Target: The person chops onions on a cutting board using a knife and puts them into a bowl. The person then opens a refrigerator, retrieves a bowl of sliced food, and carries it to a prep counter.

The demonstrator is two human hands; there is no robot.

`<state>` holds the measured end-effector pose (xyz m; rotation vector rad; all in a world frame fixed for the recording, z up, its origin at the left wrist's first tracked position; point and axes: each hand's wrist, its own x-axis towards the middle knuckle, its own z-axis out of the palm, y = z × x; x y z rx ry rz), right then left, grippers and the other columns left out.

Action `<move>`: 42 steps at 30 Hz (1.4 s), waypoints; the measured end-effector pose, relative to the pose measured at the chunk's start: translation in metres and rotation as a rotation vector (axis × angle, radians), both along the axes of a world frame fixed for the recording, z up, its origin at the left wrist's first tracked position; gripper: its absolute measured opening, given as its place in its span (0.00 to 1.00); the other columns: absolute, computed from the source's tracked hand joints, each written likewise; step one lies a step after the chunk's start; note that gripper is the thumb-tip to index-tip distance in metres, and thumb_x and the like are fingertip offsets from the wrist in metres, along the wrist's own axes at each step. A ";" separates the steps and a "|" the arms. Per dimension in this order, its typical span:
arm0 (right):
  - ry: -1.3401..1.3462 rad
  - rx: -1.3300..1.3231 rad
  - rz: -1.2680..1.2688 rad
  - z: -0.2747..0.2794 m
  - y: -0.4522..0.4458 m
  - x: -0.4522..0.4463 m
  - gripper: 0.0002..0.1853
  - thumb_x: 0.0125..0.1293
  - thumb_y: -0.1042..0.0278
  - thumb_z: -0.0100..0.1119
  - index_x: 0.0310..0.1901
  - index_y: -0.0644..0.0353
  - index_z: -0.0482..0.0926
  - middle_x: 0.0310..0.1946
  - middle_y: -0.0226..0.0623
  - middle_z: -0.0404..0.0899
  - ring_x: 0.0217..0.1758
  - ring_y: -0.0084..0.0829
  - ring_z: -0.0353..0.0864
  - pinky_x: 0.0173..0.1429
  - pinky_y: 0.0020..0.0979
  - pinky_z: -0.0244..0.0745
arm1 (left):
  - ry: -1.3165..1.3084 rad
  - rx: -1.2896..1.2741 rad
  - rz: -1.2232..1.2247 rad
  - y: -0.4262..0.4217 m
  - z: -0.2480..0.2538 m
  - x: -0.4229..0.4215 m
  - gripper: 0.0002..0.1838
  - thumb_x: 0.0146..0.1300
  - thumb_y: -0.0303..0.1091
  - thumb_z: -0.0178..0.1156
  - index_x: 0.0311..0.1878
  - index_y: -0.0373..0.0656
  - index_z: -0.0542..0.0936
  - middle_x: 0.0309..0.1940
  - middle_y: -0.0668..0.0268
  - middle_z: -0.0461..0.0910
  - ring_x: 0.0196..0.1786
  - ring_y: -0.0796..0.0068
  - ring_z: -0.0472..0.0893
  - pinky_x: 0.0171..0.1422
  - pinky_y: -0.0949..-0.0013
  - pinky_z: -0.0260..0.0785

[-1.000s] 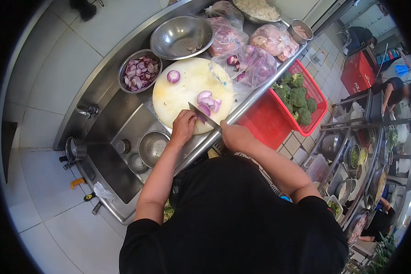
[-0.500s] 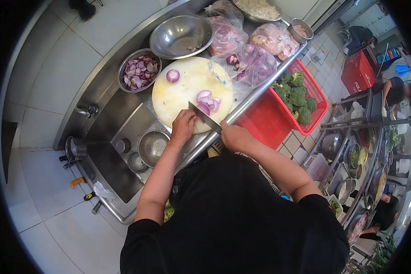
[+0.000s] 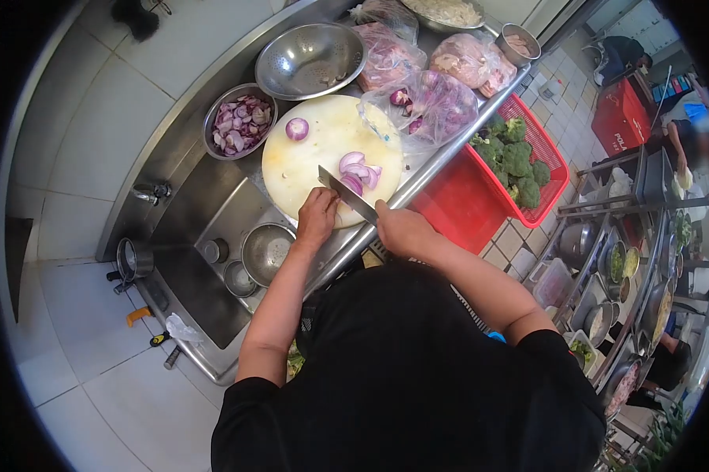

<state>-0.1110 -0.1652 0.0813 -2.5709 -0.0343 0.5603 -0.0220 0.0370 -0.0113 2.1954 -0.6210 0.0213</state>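
Observation:
My right hand grips a kitchen knife, its wide blade slanting up and left over the round cutting board. My left hand is closed at the board's near edge, fingers curled beside the blade. Under those fingers is a piece of red onion, mostly hidden by them and the knife. Just beyond the blade lie cut red onion wedges. A peeled red onion sits on the board's far left part.
Left of the board stand a bowl of onion pieces and a colander. Bagged onions and bagged meat lie behind. A red basket holds broccoli. Metal bowls stand in the sink. Other people are at the right.
The knife has shifted slightly up and left, its tip now farther over the board. My left hand stays in nearly the same place. The onion wedges look unchanged.

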 end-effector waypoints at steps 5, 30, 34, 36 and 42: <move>-0.045 -0.005 0.009 -0.022 0.002 0.014 0.12 0.72 0.65 0.47 0.49 0.65 0.67 0.32 0.58 0.82 0.38 0.59 0.83 0.43 0.58 0.75 | -0.043 -0.014 -0.009 -0.002 -0.001 0.002 0.07 0.66 0.28 0.63 0.46 0.39 0.82 0.43 0.55 0.80 0.45 0.54 0.83 0.49 0.60 0.76; -0.050 0.100 -0.118 -0.025 -0.032 0.021 0.14 0.73 0.61 0.48 0.52 0.59 0.73 0.39 0.58 0.83 0.47 0.59 0.83 0.52 0.57 0.74 | 0.050 0.347 0.071 0.014 0.026 0.164 0.37 0.49 0.37 0.75 0.65 0.46 0.75 0.52 0.51 0.79 0.58 0.50 0.78 0.64 0.55 0.70; -0.088 0.114 -0.197 -0.020 -0.023 0.019 0.13 0.73 0.61 0.48 0.52 0.59 0.72 0.38 0.60 0.83 0.46 0.61 0.82 0.52 0.59 0.73 | 0.082 0.346 0.054 0.015 0.033 0.107 0.39 0.47 0.38 0.76 0.65 0.46 0.76 0.51 0.51 0.80 0.56 0.51 0.79 0.62 0.56 0.72; -0.127 0.128 -0.246 -0.010 -0.017 0.013 0.13 0.73 0.61 0.48 0.51 0.59 0.70 0.36 0.62 0.82 0.44 0.63 0.81 0.50 0.61 0.73 | 0.156 0.313 0.045 0.016 0.030 0.077 0.37 0.47 0.36 0.75 0.64 0.44 0.76 0.52 0.52 0.80 0.56 0.51 0.79 0.63 0.56 0.71; -0.166 0.147 -0.274 0.008 -0.016 0.005 0.12 0.74 0.60 0.47 0.49 0.58 0.69 0.32 0.62 0.81 0.41 0.65 0.80 0.46 0.62 0.71 | -0.163 0.084 0.166 0.024 0.011 0.011 0.27 0.54 0.32 0.70 0.58 0.38 0.77 0.48 0.52 0.80 0.54 0.51 0.79 0.59 0.56 0.73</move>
